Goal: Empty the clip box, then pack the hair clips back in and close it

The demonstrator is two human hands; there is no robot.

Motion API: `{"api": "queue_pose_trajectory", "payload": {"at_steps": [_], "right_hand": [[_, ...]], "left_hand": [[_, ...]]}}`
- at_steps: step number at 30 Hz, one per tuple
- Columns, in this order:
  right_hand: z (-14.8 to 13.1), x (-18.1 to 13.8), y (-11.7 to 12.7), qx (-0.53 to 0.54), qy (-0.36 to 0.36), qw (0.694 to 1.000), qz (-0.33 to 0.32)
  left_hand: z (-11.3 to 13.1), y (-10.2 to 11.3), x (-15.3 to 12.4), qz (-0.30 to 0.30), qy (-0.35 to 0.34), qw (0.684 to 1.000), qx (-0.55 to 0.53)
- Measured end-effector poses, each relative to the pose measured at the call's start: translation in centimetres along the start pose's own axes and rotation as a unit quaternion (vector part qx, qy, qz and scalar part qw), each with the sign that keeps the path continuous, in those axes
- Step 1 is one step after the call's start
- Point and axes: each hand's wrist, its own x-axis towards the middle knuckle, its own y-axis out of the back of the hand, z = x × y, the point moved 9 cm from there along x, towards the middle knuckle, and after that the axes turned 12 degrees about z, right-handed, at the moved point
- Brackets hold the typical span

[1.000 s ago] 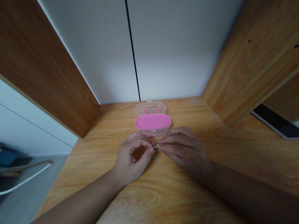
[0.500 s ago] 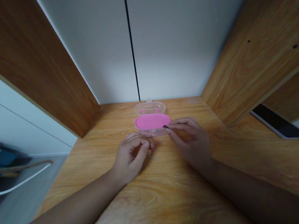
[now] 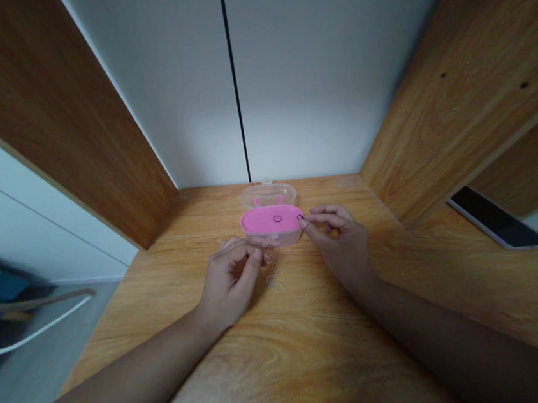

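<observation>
An oval clear plastic box (image 3: 280, 239) with a pink inner tray (image 3: 259, 219) stands on the wooden table, its clear lid (image 3: 261, 194) swung back. One small black hair tie (image 3: 277, 218) lies on the tray. At the tray's right end, my right hand (image 3: 343, 242) pinches another black hair tie (image 3: 300, 217) between thumb and finger. In front of the box, my left hand (image 3: 232, 282) is closed, thumb against fingers; whatever it holds is hidden. Beside its fingertips, several small pale elastic bands (image 3: 273, 282) are strewn on the table.
A dark-screened phone (image 3: 496, 216) lies at the right, by the wooden side panel (image 3: 432, 107). Another wooden panel (image 3: 63, 120) rises on the left. White doors (image 3: 285, 84) stand behind the box.
A black hair tie now lies on the pink tray. In my right hand, one black loop remains between the fingertips where a dark bunch was. My left hand has barely moved.
</observation>
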Motion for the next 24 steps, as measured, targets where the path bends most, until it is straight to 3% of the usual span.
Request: {"api": "queue_pose_trajectory", "payload": {"at_steps": [5,10,17,24], "right_hand": [[-0.8,-0.1,-0.3,0.024,0.004,1.000,-0.012],[-1.4,-0.2,-0.1,0.029,0.031,0.999,-0.008],[-3.3,-0.8,-0.2,0.053,0.125,0.990,-0.043],[-6.4,-2.7,-0.9,0.033,0.240,0.963,-0.118]], "left_hand": [[-0.3,0.1,0.1,0.007,0.002,1.000,0.021],[0.4,0.4,0.2,0.033,-0.041,0.996,0.070],[0.1,1.2,0.5,0.085,-0.049,0.985,0.144],[1.6,0.3,-0.3,0.042,-0.141,0.976,0.163]]}}
